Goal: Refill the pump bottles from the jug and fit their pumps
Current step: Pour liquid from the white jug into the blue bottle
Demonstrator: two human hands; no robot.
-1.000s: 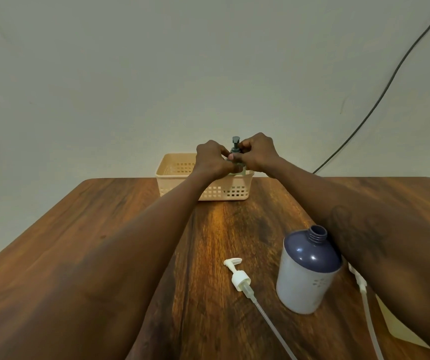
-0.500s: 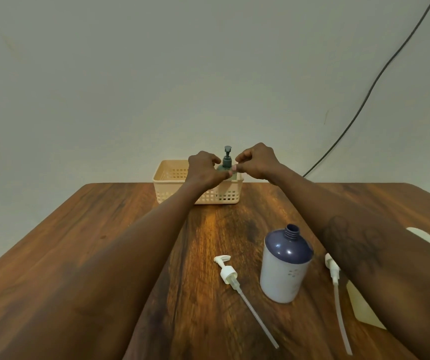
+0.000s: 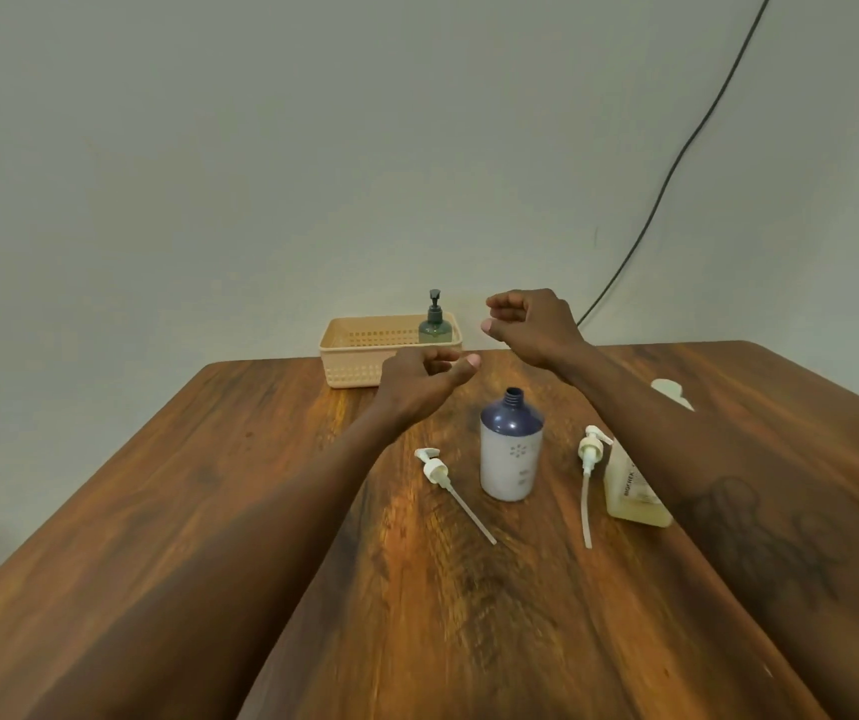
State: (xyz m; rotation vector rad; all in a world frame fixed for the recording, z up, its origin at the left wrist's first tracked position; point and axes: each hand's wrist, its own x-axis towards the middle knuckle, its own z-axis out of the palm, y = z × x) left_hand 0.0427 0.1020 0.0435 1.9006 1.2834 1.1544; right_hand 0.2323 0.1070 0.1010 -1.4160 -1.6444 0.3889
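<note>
- Your left hand [image 3: 417, 379]: hovered over the desk [image 3: 209, 511] just in front of the basket [image 3: 354, 363]; its fingers [image 3: 443, 354] were loosely curled and held nothing
- Your right hand [image 3: 534, 324]: hovered near the basket's right end; its fingers [image 3: 505, 304] were loosely curled, thumb out, and held nothing
- Green pump bottle [image 3: 435, 327]: stood upright in the basket's right end, pump fitted, clear of both hands
- Navy-topped bottle [image 3: 511, 459]: stood upright mid-desk, neck uncapped
- White pump [image 3: 435, 467]: lay left of that bottle, tube towards you
- Second white pump [image 3: 592, 449]: lay right of it, just beside the jug [image 3: 630, 491]
- Jug: held yellowish liquid, partly hidden by your right forearm
</note>
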